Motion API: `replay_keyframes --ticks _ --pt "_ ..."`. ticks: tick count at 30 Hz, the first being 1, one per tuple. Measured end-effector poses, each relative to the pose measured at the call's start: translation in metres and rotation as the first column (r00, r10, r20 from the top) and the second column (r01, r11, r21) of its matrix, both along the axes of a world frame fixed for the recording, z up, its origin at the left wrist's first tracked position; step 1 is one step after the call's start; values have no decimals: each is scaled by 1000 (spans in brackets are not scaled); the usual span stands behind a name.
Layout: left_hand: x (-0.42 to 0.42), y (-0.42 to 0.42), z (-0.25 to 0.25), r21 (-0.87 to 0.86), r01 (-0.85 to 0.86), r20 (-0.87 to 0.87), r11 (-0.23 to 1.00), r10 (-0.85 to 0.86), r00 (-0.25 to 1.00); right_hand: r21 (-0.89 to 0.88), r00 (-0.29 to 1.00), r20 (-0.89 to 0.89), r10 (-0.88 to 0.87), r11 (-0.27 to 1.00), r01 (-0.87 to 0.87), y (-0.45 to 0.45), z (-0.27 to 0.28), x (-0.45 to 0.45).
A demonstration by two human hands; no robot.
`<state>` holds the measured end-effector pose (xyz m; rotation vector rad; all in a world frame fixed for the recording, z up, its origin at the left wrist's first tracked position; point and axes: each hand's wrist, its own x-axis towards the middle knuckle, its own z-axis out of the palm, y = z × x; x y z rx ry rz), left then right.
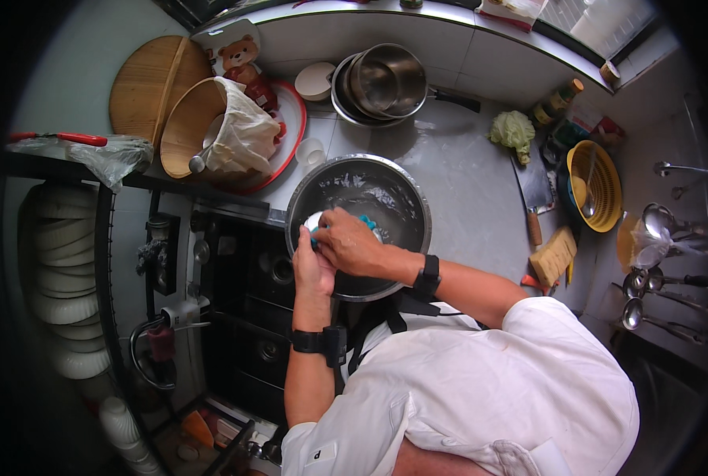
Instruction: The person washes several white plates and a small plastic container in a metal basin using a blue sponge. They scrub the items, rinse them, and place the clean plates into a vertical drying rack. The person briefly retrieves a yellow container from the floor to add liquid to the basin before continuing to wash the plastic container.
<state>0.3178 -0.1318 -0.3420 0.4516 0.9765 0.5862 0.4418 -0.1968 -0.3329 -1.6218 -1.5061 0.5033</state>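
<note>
A large round metal basin (413,184) with water in it stands on the counter before me. Over its left side, my left hand (313,268) grips a small white cup or bowl (314,221), mostly hidden by my fingers. My right hand (351,241) presses a teal-blue cloth or scrubber (367,222) against the white piece; part of the teal material shows beyond my knuckles. A small translucent cup (310,152) stands on the counter just behind the basin's rim.
Stacked metal bowls (389,80) stand behind the basin. A cleaver (534,190), a lettuce (512,131) and a yellow colander (615,190) are at the right. A wooden bucket (181,134) with a cloth stands left, above a black sink (241,345).
</note>
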Motion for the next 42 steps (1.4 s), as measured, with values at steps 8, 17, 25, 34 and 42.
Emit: replay_keyframes --ticks 8,17,25,34,42 --pt "-15 12 -39 24 14 -64 1000 -13 998 40 976 -171 137 990 -132 -54 2 12" --pt "-4 1 -10 -49 -14 -123 999 8 992 -11 978 -181 -104 995 103 -57 -28 37" --pt "-27 5 -7 -21 -22 -52 1000 21 998 -139 956 -209 -207 974 180 -42 -86 61" --pt "-21 -1 33 176 234 57 956 -248 967 -265 934 -201 -294 935 237 0 -79 74" --pt "-7 -3 50 351 347 -155 870 -311 938 127 988 -55 -145 980 150 -2 -50 53"
